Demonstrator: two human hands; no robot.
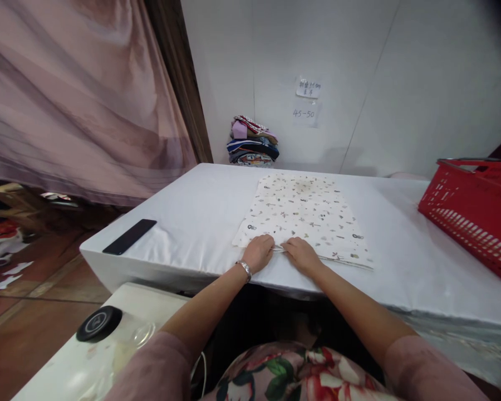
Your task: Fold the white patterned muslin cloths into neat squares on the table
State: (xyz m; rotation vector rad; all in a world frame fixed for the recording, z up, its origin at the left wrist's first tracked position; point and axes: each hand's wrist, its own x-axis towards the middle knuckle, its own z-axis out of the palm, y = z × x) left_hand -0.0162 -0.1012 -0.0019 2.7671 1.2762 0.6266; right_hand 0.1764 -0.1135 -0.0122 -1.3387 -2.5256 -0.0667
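Note:
A white cloth (304,211) with a small scattered print lies flat, folded in layers, on the white-covered table (192,211). My left hand (259,252), with a silver bracelet at the wrist, pinches the cloth's near edge left of its middle. Just to the right, my right hand (301,255) has its fingers closed on the same edge. A small gap separates the two hands, and the layered edge shows between them.
A black phone (130,236) lies at the table's left. At the right stands a red basket (476,217). Folded clothes (253,142) are stacked by the wall behind. A white surface with a round black object (99,324) is at the lower left.

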